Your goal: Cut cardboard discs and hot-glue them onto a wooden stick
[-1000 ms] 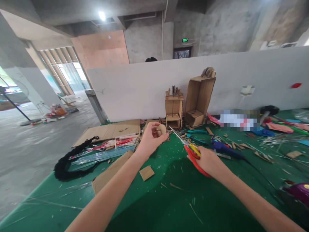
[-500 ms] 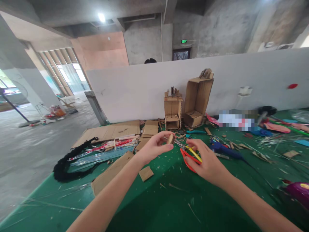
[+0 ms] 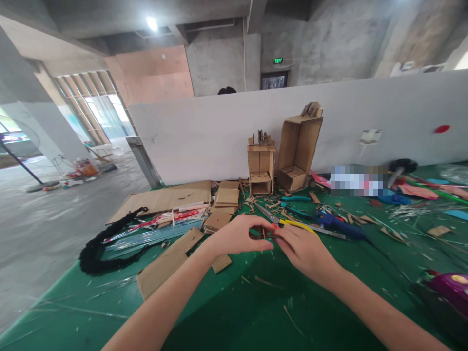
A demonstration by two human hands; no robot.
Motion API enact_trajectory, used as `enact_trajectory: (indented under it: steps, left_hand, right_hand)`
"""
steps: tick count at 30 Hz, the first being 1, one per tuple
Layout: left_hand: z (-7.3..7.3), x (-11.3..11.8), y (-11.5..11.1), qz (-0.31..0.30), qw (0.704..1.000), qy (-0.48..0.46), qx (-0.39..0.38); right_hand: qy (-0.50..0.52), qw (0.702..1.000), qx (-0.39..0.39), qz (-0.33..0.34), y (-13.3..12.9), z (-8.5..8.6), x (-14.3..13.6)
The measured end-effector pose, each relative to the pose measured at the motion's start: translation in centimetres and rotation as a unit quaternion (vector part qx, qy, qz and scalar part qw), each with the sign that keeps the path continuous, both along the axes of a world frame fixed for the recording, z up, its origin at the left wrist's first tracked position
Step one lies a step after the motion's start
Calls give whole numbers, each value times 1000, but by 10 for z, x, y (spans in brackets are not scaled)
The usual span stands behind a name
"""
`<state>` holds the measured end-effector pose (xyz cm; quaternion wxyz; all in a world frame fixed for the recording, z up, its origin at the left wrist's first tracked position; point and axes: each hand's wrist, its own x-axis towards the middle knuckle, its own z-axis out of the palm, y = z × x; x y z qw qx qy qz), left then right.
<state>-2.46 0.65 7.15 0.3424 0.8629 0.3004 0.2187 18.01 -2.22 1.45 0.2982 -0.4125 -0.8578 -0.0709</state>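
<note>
Floor, far left: we see bare grey concrete, a pale pillar rising from it.
Back edge: white panel runs behind the bench; beyond it we note a concrete wall with a lit green exit sign.
Bench: green covering, strewn with splinters and scraps.
Bench, left: black fluffy loop; next, plastic-wrapped sticks in front of a flat cardboard sheet; nearer us, a small cardboard square, partly covered by the left hand.
Bench, centre: shorter cardboard box, upright, just beside a taller cardboard box, both near the panel.
Bench, right: blue glue gun, cord trailing towards us; far right, a purple object we cannot identify.
Left hand: fingers and thumb curved in a C, half open, grasping a small cardboard piece.
Small cardboard piece: above the bench, between the two hands, partly hidden.
Right hand: fingers bent together, tips meeting the piece's near side; whether they grip it, we cannot tell.
Scissors: just beyond the right hand, yellow and red handles, blades angled left and away; contact with the fingers unclear to us.
</note>
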Motion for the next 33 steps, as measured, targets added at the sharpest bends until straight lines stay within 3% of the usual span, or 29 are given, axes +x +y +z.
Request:
enact_trajectory:
  steps: [4,7,14,16,20,24,29,33]
  left_hand:
    - [3,-3,0,1,999,31,7]
    - [5,-6,1,-19,998,39,33]
    - [16,-10,1,-50,995,54,64]
    - [17,-12,2,-40,996,61,60]
    - [15,-18,9,-29,998,63,-8]
    - [12,-24,17,-58,992,69,-84]
    - [6,-21,15,-52,993,70,-84]
    - [7,-24,5,15,995,97,25]
  right_hand:
    - [-1,999,-50,13,-1,1,0]
    - [13,989,-141,40,-1,8,0]
    - [102,929,-348,74,-1,22,-1]
    - [95,942,-314,71,-1,21,-1]
    - [36,988,-134,69,-2,13,-3]
    - [-20,996,-36,75,-2,7,-5]
    - [-30,991,-116,63,-5,14,-4]
    - [-7,984,-178,33,-6,18,2]
